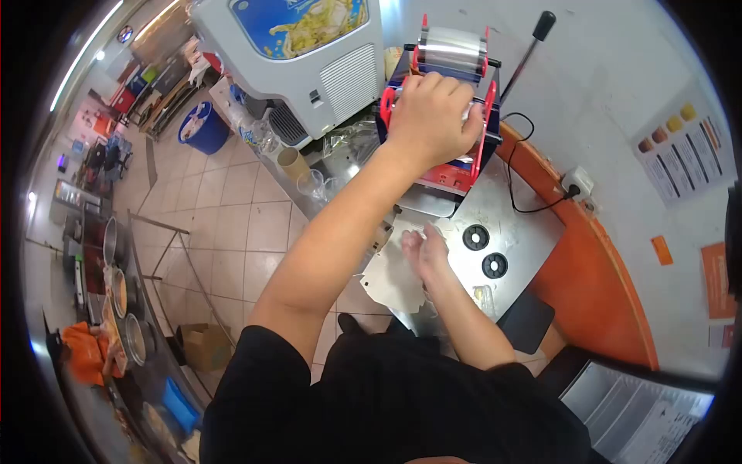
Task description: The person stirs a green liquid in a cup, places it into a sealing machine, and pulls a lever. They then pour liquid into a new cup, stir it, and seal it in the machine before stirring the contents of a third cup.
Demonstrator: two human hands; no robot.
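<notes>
The left hand (pixel 433 116) is closed on the sealer (pixel 452 54); its lever (pixel 533 39), beyond, stands raised, not yet pressed. The right hand (pixel 425 251) rests on the table (pixel 518 224), grip unclear.

Drink stall or small food shop, working side of counter. Sealer (pixel 485 116) with film roll (pixel 452 48) on steel tabletop (pixel 518 224). Big drink dispenser (pixel 309 54) beside it, cups (pixel 294 164) stacked near. Menu posters (pixel 688 151) on wall. Tiled floor (pixel 232 232), blue bin (pixel 202 127). Row of pots (pixel 116 290) along far counter. Shop lights overhead.
</notes>
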